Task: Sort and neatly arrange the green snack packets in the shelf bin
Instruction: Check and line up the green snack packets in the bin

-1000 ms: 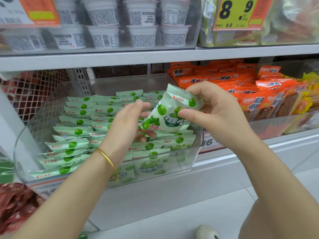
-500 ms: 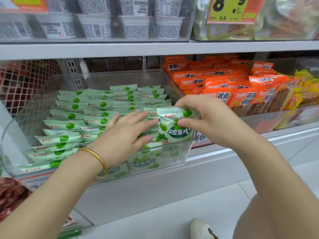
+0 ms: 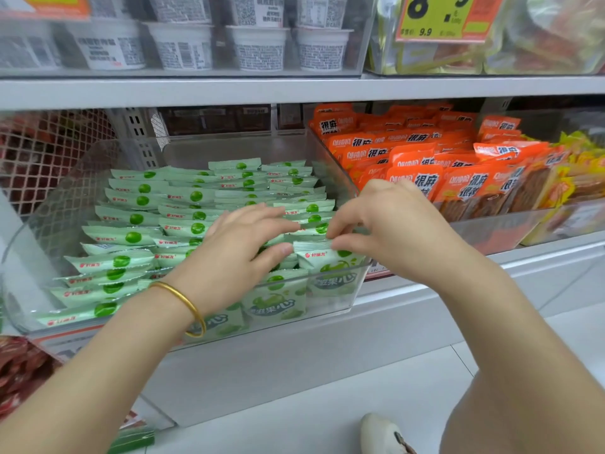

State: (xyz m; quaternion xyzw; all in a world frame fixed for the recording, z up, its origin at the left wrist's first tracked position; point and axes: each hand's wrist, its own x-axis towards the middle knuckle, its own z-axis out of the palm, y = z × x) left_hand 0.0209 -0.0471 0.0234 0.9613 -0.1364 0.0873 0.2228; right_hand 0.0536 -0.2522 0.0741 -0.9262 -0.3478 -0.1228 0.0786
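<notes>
1. The clear shelf bin (image 3: 235, 150) sits on the shelf (image 3: 294, 362) in front of you. A bin of orange packets (image 3: 425, 178) stands just beside it on your right.
2. Rows of green snack packets (image 3: 137, 237) fill the bin from its left wall across. They overlap front to back, with their long axes running left to right.
3. Your left grip (image 3: 235, 253) lies spread and flat on the tops of the middle rows, fingers straight, holding nothing. Its thumb tip comes close to the front packet's upper left corner, but I cannot tell whether it touches.
4. Your right grip (image 3: 389, 231) hangs over the bin's front right corner. It is nearly closed and pinches only a thin seam, with the other fingers curled loosely above.
5. The packet being placed (image 3: 325, 260) stands upright in that front right corner against the bin's front wall, its face toward you. Its top seam runs left to right. It lies directly beneath your right grip and just to the right of your left, so the right is nearer.
6. The thumb and forefinger (image 3: 340, 244) of the right grip hold that top seam near its right end. I judge the coming move to be a short push straight down, with the left steadying the neighbouring row.
</notes>
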